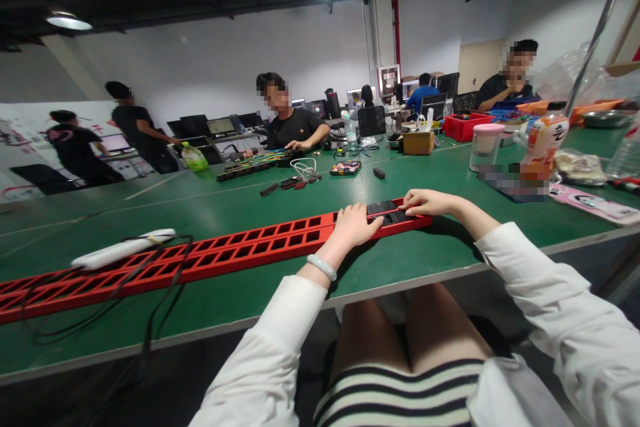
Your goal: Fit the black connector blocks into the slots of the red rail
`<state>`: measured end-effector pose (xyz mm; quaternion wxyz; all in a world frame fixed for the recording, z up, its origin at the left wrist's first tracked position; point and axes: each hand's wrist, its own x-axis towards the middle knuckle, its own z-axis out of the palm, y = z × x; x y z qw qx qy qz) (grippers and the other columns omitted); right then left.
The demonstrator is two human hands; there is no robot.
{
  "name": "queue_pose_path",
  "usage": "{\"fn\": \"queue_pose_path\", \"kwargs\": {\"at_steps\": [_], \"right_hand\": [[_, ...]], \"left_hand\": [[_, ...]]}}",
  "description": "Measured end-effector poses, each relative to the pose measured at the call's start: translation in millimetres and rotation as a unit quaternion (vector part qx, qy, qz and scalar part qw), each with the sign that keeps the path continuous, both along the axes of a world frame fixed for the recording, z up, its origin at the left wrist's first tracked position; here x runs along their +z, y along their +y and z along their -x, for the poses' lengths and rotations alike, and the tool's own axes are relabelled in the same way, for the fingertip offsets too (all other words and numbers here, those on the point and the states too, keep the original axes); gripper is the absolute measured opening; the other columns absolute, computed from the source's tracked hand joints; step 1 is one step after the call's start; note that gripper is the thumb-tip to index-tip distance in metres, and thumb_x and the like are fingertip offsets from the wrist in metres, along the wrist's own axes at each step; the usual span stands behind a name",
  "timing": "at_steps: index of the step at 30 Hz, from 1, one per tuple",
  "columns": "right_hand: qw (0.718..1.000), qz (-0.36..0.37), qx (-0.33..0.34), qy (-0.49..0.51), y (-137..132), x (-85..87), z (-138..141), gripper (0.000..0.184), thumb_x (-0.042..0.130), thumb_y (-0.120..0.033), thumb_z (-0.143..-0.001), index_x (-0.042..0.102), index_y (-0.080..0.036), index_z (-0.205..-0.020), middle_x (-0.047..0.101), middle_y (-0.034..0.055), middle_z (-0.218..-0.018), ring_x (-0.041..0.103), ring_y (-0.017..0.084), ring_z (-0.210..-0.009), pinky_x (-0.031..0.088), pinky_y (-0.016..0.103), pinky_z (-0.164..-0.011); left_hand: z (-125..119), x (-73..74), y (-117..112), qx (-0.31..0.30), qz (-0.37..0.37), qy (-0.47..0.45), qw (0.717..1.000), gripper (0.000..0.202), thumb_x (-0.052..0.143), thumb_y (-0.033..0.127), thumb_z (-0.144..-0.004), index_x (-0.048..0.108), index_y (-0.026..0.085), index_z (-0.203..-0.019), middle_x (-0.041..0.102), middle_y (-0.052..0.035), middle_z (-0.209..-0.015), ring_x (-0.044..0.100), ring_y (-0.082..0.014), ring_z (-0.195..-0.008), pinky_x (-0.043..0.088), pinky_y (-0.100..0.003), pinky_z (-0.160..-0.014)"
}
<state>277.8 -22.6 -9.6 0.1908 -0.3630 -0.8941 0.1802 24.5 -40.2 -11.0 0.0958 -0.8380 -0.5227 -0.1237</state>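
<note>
A long red slotted frame (pixel 240 248) lies on the green table, with two rows of rectangular openings. Black blocks (pixel 381 207) fill the openings near its right end. Across the frame, just left of these blocks, rests my left hand (pixel 353 223), its fingers spread and its thumb stretched toward the blocks. My right hand (pixel 425 201) is at the right end, its fingers bent and its fingertips together over the black blocks. Whatever may be between those fingertips is too small to make out.
A white power strip (pixel 123 250) and black cable lie over the frame's left part. Dark pieces (pixel 290 183) and a small box (pixel 345 168) sit farther back. A pink-lidded jar (pixel 486 148) and an orange drink bottle (pixel 545 143) stand right. A person (pixel 295 123) works opposite.
</note>
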Motion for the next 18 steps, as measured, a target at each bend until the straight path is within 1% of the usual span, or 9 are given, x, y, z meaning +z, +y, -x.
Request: {"fn": "queue_pose_path", "kwargs": {"at_steps": [3, 8, 11, 15, 18], "right_hand": [[1.000, -0.003, -0.010, -0.004, -0.9, -1.3, 0.7, 0.036, 0.052, -0.039, -0.080, 0.066, -0.015, -0.104, 0.055, 0.0091, -0.102, 0.054, 0.018, -0.092, 0.042, 0.026, -0.082], [0.999, -0.018, -0.032, -0.014, -4.1, -5.9, 1.4, 0.035, 0.053, -0.034, -0.080, 0.064, -0.016, -0.108, 0.054, 0.0108, -0.109, 0.051, 0.020, -0.102, 0.038, 0.029, -0.091], [0.998, -0.025, -0.047, -0.020, -8.3, -6.2, 2.4, 0.034, 0.053, -0.033, -0.080, 0.064, -0.017, -0.108, 0.054, 0.0105, -0.113, 0.050, 0.020, -0.105, 0.036, 0.028, -0.093], [0.995, -0.028, -0.088, -0.026, -11.9, 0.2, 7.9, 0.035, 0.046, -0.037, -0.084, 0.067, -0.016, -0.103, 0.061, 0.0081, -0.108, 0.055, 0.019, -0.101, 0.038, 0.025, -0.090], [0.988, -0.030, -0.146, -0.034, -6.2, 10.0, 21.1, 0.040, 0.042, -0.037, -0.086, 0.061, -0.015, -0.112, 0.062, 0.0079, -0.111, 0.056, 0.020, -0.102, 0.040, 0.024, -0.088]], "left_hand": [[0.3, 0.1, 0.5, -0.001, -0.001, -0.001, 1.000, 0.060, 0.032, 0.064, -0.081, 0.053, 0.013, -0.104, 0.057, -0.0130, -0.107, 0.051, -0.0266, -0.100, 0.035, -0.040, -0.087], [0.7, -0.5, 0.6, -0.001, 0.001, -0.005, 1.000, 0.057, 0.036, 0.062, -0.082, 0.053, 0.013, -0.105, 0.056, -0.0122, -0.107, 0.051, -0.0245, -0.101, 0.035, -0.042, -0.088], [0.8, -1.7, 1.6, -0.002, 0.003, -0.008, 1.000, 0.050, 0.041, 0.056, -0.083, 0.053, 0.014, -0.106, 0.055, -0.0101, -0.108, 0.051, -0.0230, -0.101, 0.037, -0.044, -0.088], [2.7, -1.1, 7.6, -0.003, 0.012, -0.012, 1.000, 0.035, 0.047, 0.041, -0.086, 0.052, 0.015, -0.109, 0.054, -0.0080, -0.111, 0.053, -0.0209, -0.099, 0.042, -0.044, -0.086], [6.5, 2.8, 15.5, -0.008, 0.026, -0.016, 1.000, 0.029, 0.049, 0.034, -0.087, 0.052, 0.016, -0.109, 0.054, -0.0078, -0.112, 0.054, -0.0194, -0.097, 0.045, -0.041, -0.083]]}}
